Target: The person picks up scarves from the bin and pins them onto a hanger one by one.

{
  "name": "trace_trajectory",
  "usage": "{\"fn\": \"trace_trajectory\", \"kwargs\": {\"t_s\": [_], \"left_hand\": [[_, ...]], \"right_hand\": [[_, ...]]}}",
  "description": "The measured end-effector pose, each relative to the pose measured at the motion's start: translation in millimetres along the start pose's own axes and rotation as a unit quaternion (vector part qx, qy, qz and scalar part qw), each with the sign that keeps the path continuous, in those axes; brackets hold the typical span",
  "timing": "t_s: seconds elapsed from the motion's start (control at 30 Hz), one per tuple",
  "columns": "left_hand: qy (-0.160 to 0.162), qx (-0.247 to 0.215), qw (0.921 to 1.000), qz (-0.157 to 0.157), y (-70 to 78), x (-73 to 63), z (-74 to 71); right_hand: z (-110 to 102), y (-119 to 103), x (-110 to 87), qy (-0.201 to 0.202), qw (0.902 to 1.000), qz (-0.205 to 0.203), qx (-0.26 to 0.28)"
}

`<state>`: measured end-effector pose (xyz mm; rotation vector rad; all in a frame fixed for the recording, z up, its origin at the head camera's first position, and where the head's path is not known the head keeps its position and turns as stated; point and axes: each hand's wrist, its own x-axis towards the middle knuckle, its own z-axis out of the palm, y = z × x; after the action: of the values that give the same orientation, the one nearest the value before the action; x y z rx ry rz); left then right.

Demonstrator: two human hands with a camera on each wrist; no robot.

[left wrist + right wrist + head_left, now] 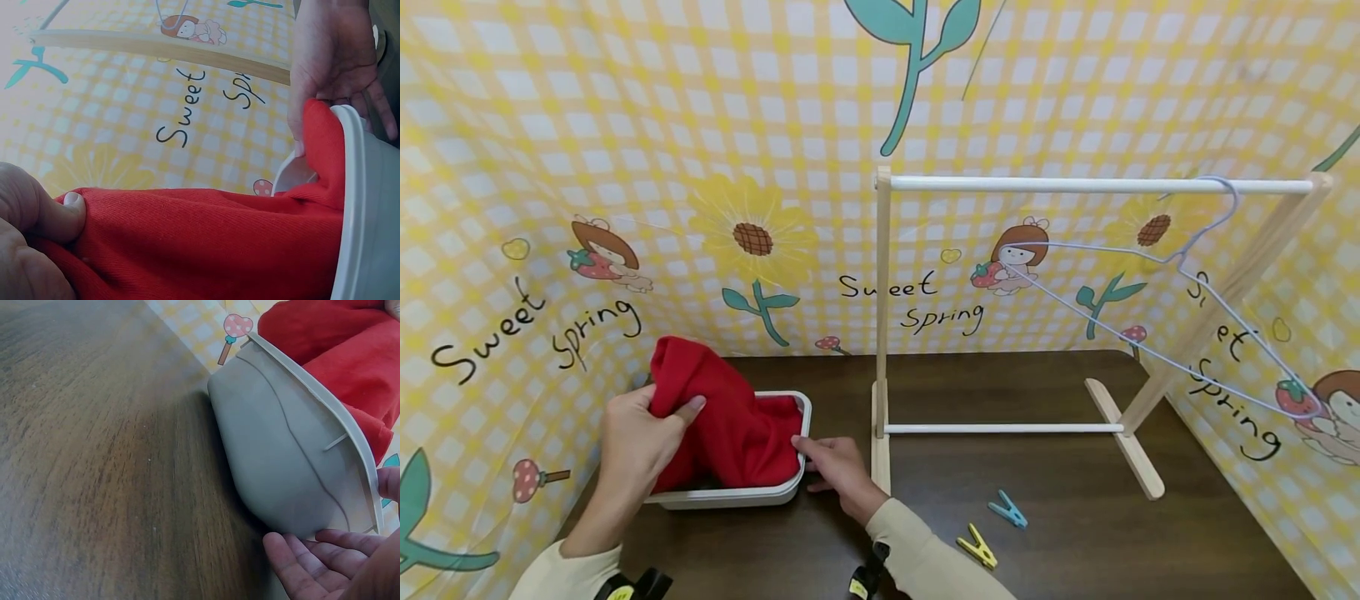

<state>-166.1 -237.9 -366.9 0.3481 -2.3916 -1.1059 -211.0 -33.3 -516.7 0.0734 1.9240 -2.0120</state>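
A bunched red cloth lies partly in a white plastic basin at the left of the table; whether it is a garment does not show. My left hand pinches a raised fold of it between thumb and fingers, above the basin's left side. In the left wrist view the cloth stretches from that pinch down to the basin's rim. My right hand grips the basin's right edge, thumb over the rim and fingers against the outer wall.
A wooden rack with white rods stands right of the basin. A light blue wire hanger hangs from its top rod. A blue clothespin and a yellow clothespin lie on the dark wooden table. Patterned cloth walls surround it.
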Motion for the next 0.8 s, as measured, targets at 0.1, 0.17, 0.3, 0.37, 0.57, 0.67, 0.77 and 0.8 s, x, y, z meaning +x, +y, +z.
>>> {"fn": "trace_trajectory", "kwargs": {"t_s": [0.1,0.17,0.3,0.37,0.57,0.67,0.77,0.8], "left_hand": [[0.005,-0.004,1.0,0.002,1.3,-0.2,-1.2],[0.004,-0.007,1.0,0.002,1.8,-0.3,-1.9],[0.005,-0.001,1.0,0.003,1.9,-0.8,-3.0],[0.006,0.003,1.0,0.006,1.4,-1.5,-3.5],[0.014,0.006,0.9997,0.017,3.5,-2.6,-4.9],[0.019,0.002,0.9996,0.022,6.2,-2.9,-5.9],[0.02,-0.002,0.9994,0.026,8.1,-3.3,-6.8],[0.021,-0.003,0.9994,0.028,8.7,-3.5,-7.1]], "right_hand": [[0.3,-0.3,0.8,0.001,1.0,-0.002,-0.001],[0.3,-0.6,0.9,0.002,1.0,-0.003,0.0],[-0.1,-0.5,-0.2,-0.001,1.0,0.0,0.0],[-0.1,0.2,-0.9,-0.003,1.0,0.002,-0.001],[1.0,0.5,-1.7,-0.002,1.0,0.002,0.0],[1.3,-0.1,-1.6,-0.001,1.0,0.002,-0.001],[1.0,-0.7,-1.2,0.0,1.0,0.005,-0.002],[0.9,-0.9,-1.1,0.001,1.0,0.006,-0.003]]}}
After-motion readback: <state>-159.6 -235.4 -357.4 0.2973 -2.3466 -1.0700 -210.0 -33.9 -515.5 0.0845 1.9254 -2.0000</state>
